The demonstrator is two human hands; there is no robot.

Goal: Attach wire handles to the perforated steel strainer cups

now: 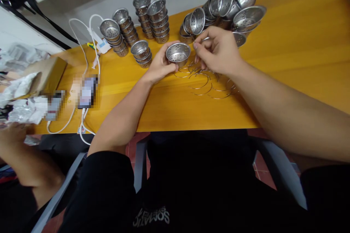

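Note:
My left hand [159,66] is closed around the side of a small perforated metal cup [178,54], which stands upright with its open top facing me. Just right of its rim, my right hand [218,49] is closed in a pinch between thumb and fingers. Whatever sits in that pinch is too small to make out. Beneath and in front of the right hand lie several thin curved metal wires [201,84] on the yellow table, some partly hidden by the hand and forearm.
Stacked perforated cups [160,25] stand behind my left hand, with a shorter stack [141,52] beside it. Behind my right hand is a tumbled heap of cups [247,18]. Phones with white cables [88,91] lie left. A co-worker's arm [30,160] is at far left.

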